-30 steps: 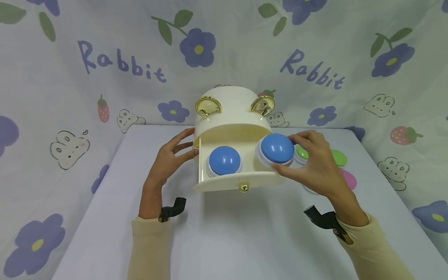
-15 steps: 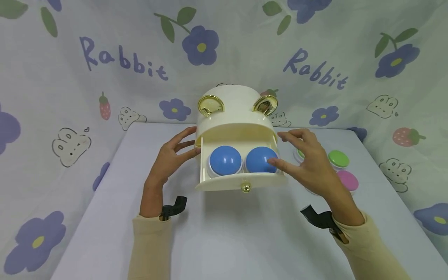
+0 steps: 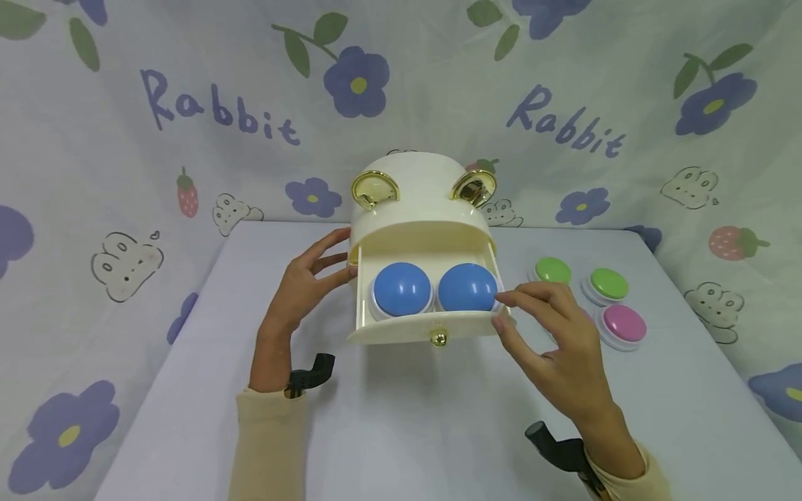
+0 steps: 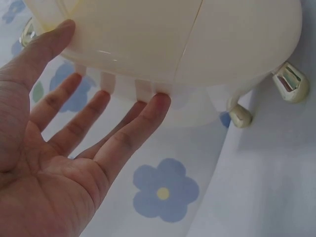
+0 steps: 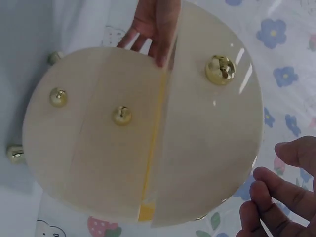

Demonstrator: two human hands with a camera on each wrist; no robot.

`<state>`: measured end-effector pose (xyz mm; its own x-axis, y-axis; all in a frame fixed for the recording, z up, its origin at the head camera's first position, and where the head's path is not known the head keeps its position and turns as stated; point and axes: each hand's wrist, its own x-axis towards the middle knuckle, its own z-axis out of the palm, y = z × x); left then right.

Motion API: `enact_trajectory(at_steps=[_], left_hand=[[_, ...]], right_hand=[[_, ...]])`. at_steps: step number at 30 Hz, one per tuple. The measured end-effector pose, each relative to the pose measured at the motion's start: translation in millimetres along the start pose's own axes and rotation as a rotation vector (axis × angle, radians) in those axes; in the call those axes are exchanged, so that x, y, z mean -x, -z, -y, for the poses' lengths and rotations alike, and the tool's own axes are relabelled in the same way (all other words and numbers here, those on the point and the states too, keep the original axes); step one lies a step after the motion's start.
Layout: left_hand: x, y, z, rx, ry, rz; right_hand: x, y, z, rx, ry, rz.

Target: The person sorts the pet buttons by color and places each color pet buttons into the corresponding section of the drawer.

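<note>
A cream rounded cabinet (image 3: 418, 182) with gold-rimmed ears has its top drawer (image 3: 376, 330) pulled out. Inside sit two blue domed push buttons on white bases, a left one (image 3: 402, 288) and a right one (image 3: 467, 287), side by side. My left hand (image 3: 307, 278) rests fairly straight fingers against the cabinet's left side; the left wrist view shows its fingertips (image 4: 159, 101) at the curved wall. Beside the drawer's front right corner is my right hand (image 3: 557, 351), thumb and fingers apart, holding nothing. In the right wrist view, its fingers (image 5: 284, 197) are just off the drawer front's edge.
Right of the cabinet stand two green buttons, one nearer (image 3: 553, 270) and one farther right (image 3: 609, 283), and a pink button (image 3: 624, 323). Another pink one is mostly behind my right hand. Two lower drawers with gold knobs (image 5: 122, 115) are closed. A printed cloth (image 3: 438, 83) hangs behind.
My right hand has set the second blue button down in the drawer's right side and let go. It has then moved down and toward me, beside the drawer's front corner. My left hand stays put.
</note>
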<state>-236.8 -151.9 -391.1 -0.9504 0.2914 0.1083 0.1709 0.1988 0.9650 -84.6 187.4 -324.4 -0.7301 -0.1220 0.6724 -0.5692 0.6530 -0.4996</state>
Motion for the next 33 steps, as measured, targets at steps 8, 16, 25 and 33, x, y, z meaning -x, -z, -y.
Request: enact_trajectory(at_steps=[8, 16, 25, 33], left_hand=[[2.6, -0.6, -0.6, 0.009, 0.008, -0.002], [2.2, 2.4, 1.0, -0.009, -0.001, -0.01], [1.9, 1.7, 2.6, -0.03, 0.005, -0.022], [0.7, -1.0, 0.0, -0.008, 0.011, -0.005]], right_hand=[[5.0, -5.9, -14.9, 0.04, -0.133, 0.043], [3.3, -7.0, -23.0, 0.044, -0.107, 0.069], [6.4, -13.3, -7.4, -0.037, 0.009, -0.081], [27.5, -40.9, 28.9, -0.02, 0.109, -0.072]])
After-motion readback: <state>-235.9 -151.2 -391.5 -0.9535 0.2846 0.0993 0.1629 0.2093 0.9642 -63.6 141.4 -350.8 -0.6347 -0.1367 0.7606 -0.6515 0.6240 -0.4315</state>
